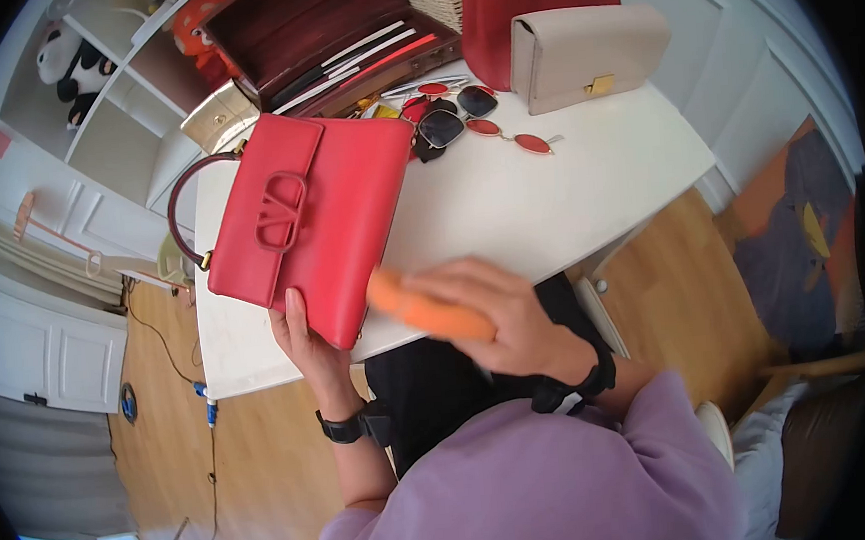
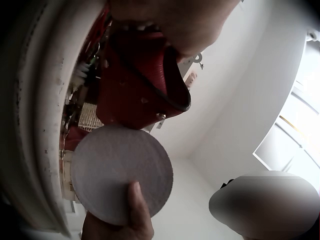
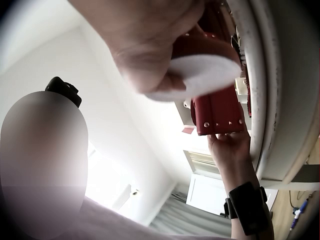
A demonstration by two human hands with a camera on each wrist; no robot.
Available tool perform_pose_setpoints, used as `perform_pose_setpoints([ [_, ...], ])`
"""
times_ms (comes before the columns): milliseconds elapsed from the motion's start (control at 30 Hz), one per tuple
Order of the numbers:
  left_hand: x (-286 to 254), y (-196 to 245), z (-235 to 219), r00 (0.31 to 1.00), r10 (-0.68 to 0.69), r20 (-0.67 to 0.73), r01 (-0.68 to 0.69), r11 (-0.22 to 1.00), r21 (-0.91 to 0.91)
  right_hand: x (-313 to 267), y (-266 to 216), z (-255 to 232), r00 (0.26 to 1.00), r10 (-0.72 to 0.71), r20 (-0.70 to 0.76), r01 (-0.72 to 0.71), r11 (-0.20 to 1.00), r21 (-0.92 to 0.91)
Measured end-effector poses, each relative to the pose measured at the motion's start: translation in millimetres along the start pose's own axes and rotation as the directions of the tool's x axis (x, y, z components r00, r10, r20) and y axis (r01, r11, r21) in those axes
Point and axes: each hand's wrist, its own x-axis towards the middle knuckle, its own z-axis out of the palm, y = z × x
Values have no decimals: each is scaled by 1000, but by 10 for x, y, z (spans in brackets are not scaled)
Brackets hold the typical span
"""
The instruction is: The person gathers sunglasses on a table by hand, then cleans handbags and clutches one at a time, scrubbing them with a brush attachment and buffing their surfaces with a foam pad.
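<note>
My left hand (image 1: pixel 312 344) grips a red handbag (image 1: pixel 353 215) by its lower corner, thumb on the front face. The bag is tilted over the table, with its metal V emblem on the flap and its dark handle to the left. In my right hand (image 1: pixel 506 315) is a round orange pad (image 1: pixel 430 310), blurred, held close to the bag's near side edge. The left wrist view shows the pad's flat greyish face (image 2: pixel 120 170) beside the bag's studded base (image 2: pixel 135 95). From the right wrist, its pale face (image 3: pixel 205 77) overlaps the bag (image 3: pixel 220 112).
On the white table (image 1: pixel 587 179) lie several sunglasses (image 1: pixel 443 127). Behind them are an open dark red case (image 1: pixel 305 28) with strips inside, a gold bag (image 1: pixel 221 119), a dark red handbag (image 1: pixel 486 30) and a beige bag (image 1: pixel 588 53). A cable (image 1: pixel 213 476) runs across the floor.
</note>
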Motion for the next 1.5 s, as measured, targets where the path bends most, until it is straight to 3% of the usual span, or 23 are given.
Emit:
perform_pose_setpoints([
  [100,3,19,50,1000,18,-19,-18,999,-44,-10,0,84,993,-57,103,43,991,127],
  [233,18,-46,-1,1000,7,-22,-8,999,-49,166,56,-104,995,-38,88,45,996,-74],
  [300,6,-58,-41,1000,0,-20,-1,999,-44,268,110,-224,992,10,-127,-39,972,-231],
  [333,3,-82,-57,1000,0,-21,0,1000,0,323,123,-246,994,0,-108,-26,971,-238],
  [400,13,-119,-78,1000,-9,16,9,1000,21,401,138,-303,949,-53,-310,-4,984,-180],
  [467,-14,-109,-40,998,-27,50,27,1000,-1,517,132,-297,945,-135,-297,42,954,-297],
  [567,-31,-108,-64,995,-39,95,34,998,52,620,134,-78,943,-235,-235,118,898,-424],
  [633,-43,-120,-49,994,-16,105,1,990,143,540,134,71,953,-301,-41,229,800,-555],
  [767,-13,-55,-3,990,-78,118,72,996,60,313,-89,144,936,-305,175,352,811,-468],
  [833,5,-23,21,988,-78,132,69,995,75,262,-125,153,876,-222,427,380,865,-329],
  [867,8,-21,28,984,-83,159,68,993,98,307,-162,86,857,-229,462,406,851,-332],
  [900,5,-35,26,986,-78,147,66,994,89,364,-200,42,849,-231,475,414,849,-327],
  [967,-8,-23,51,980,-15,199,-16,989,149,489,-258,-11,936,-301,183,339,911,-235],
  [1000,-35,35,56,981,-78,179,38,975,218,534,-265,-21,928,-363,85,368,859,-355],
  [1033,-41,55,65,985,-72,159,37,977,210,547,-247,13,925,-366,104,379,859,-344],
  [1133,-6,0,8,981,0,193,-50,966,254,472,-92,189,906,-381,184,414,705,-576],
  [1167,-1,-37,-41,985,9,172,-52,968,247,413,-106,225,899,-387,204,431,703,-565],
  [1233,30,-73,-41,979,16,201,-58,977,204,340,-143,255,828,-299,474,528,700,-481],
  [1267,42,-41,-41,973,8,231,-58,976,211,361,-166,240,831,-256,494,479,781,-400],
  [1367,-5,-84,-48,988,-16,151,-26,963,267,669,-398,-2,799,-266,539,477,826,-300],
  [1400,22,-93,-60,975,37,219,-93,963,252,740,-481,18,827,-372,422,516,800,-307],
  [1433,21,-61,-56,978,48,205,-98,965,245,811,-578,17,796,-463,390,602,671,-433],
  [1500,12,29,-31,966,-31,258,-43,960,278,959,-685,60,673,-598,436,734,468,-491],
])
